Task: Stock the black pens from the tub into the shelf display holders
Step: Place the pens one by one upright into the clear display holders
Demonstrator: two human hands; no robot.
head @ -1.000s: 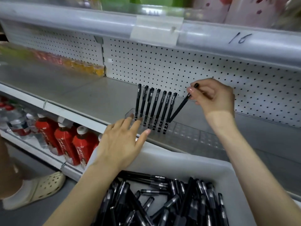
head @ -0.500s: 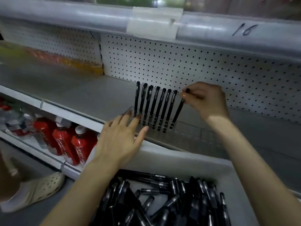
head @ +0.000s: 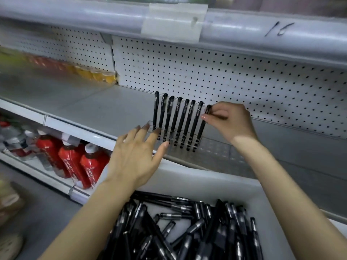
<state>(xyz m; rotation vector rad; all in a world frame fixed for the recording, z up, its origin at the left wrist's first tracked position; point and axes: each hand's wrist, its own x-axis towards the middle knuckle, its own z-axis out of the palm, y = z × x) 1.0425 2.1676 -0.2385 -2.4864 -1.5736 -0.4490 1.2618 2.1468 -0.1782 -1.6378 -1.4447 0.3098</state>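
A clear display holder [head: 216,149] lies on the grey shelf, with several black pens [head: 175,119] standing in a row in its left end. My right hand [head: 228,121] pinches the cap of the rightmost black pen [head: 201,128], which stands almost upright with its tip down in the holder. My left hand [head: 137,154] rests with straight fingers against the holder's front left corner. Below, a white tub [head: 202,186] holds a loose heap of black pens [head: 187,231].
A white pegboard [head: 225,76] backs the shelf under a grey rail marked "16". Yellow-capped jars [head: 97,74] stand at the back left. Red bottles [head: 73,160] fill the lower shelf at left. A pale shoe [head: 9,244] shows on the floor.
My right hand has swung the slanted pen upright and lowered its tip into the holder beside the row. My left hand has stayed at the holder's front.
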